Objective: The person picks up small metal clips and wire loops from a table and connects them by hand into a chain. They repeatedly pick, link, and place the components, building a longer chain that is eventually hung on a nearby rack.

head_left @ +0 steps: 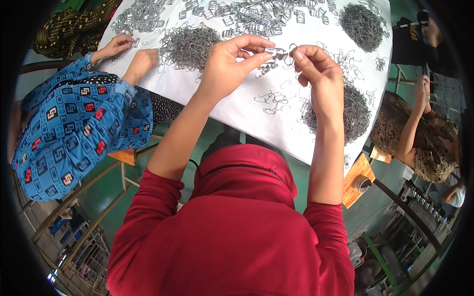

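Observation:
Above the white-covered table (232, 109), my left hand (228, 66) pinches a small shiny slotted metal piece (277, 52) between thumb and fingers. Facing it, my right hand (321, 76) is closed on a thin bent wire hook (292, 49). The wire's end meets or nearly meets the metal piece; whether they are linked I cannot tell. Below my hands, several loose wire hooks (274, 101) lie scattered. A dense pile of wire hooks (349, 114) sits beside my right wrist, partly hidden by it. Another hook pile (183, 48) lies left of my left hand.
Many flat slotted metal pieces (247, 18) spread over the table's far side. A third wire pile (363, 28) stands far right. At left, a co-worker in a blue patterned sleeve (106, 116) has both hands at the table. Another person (437, 148) sits at right, near a wooden stool (356, 182).

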The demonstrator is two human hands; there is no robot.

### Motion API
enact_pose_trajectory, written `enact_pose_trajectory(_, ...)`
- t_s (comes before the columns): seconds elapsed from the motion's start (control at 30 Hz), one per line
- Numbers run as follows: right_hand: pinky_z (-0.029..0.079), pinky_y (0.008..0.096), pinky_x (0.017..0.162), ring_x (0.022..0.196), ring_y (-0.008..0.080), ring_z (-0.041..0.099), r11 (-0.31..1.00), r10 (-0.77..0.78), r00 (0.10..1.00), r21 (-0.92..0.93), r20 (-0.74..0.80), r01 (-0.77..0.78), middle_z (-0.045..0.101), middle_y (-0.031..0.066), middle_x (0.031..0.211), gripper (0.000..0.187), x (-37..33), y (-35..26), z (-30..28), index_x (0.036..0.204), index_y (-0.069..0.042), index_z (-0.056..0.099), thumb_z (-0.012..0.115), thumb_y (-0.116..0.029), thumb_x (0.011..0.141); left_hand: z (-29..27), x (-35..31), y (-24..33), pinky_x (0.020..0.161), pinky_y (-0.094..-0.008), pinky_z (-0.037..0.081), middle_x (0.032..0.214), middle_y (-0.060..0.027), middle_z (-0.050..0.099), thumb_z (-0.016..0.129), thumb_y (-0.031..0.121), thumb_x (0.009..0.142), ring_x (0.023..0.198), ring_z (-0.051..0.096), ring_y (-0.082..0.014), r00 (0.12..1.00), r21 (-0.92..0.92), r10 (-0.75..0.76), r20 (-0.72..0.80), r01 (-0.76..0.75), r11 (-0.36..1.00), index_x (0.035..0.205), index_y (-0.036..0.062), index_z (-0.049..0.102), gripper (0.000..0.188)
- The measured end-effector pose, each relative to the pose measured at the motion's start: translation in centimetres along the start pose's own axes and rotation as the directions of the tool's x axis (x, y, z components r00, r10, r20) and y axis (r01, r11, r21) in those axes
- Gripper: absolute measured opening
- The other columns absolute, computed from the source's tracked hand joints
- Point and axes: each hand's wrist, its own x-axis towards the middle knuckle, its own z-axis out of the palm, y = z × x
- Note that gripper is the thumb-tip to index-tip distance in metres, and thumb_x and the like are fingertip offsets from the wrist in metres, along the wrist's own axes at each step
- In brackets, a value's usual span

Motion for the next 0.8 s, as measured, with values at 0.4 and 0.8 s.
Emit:
enact_pose_trajectory(0.4, 0.043, 0.0218, 0.070, 0.080, 0.0104, 0.052, 0.985, -0.149, 0.979, 0.064, -0.136, 0.159, 0.051, 0.0031, 0.098, 0.008, -0.1, -0.6, -0.3, 0.083, -0.001, 0.062, 0.064, -0.009, 0.081, 2.0, 1.7, 0.8, 0.074, -0.0218, 0.045, 0.092, -0.0023, 0.066, 0.064, 0.008, 0.081, 0.085, 0.058, -0.0078, 0.994, 0.006, -0.020, 0.108, 0.020, 1.000, 0.101, 0.0043, 0.065, 0.020)
enact_pose_trajectory(0.8, 0.042, 0.0209, 0.073, 0.083, 0.0087, 0.050, 0.967, -0.228, 0.946, 0.059, -0.231, 0.247, 0.051, 0.0013, 0.099, 0.007, 0.1, -0.9, -4.1, 0.086, -0.001, 0.062, 0.064, -0.005, 0.081, 3.1, 7.7, -13.1, 0.072, -0.0369, 0.049, 0.088, -0.0117, 0.065, 0.066, 0.026, 0.079, 0.083, 0.062, -0.0265, 0.990, 0.769, -0.119, -0.074, 0.133, 0.626, 0.094, 0.0083, 0.066, 0.024)
